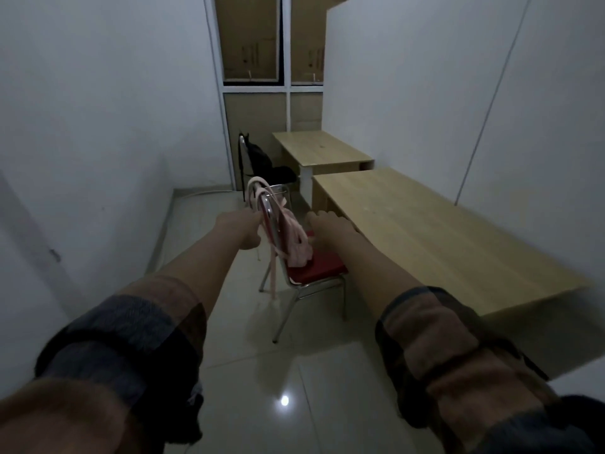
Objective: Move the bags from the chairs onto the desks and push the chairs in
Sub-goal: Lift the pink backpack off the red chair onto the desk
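Pink cloth bag [296, 247] on red chair [314, 268]: looks soft, light; take by straps. Left hand [244, 232] clenched at chair back; right hand [327, 224] grip indeterminate.

Two chairs are seen: a red-seated chair [307, 267] and a black chair [271, 168]. Two wooden desks are counted, the near desk [442, 237] and the far desk [320, 149]. Two bags are found, a pink bag [294, 237] and a black bag [257, 155].

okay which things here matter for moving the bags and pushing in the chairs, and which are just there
Part of the job:
pink fabric bag
red-seated chrome chair
black backpack
black chair
near wooden desk
far wooden desk

Just there:
brown cardboard boxes
white partition panel
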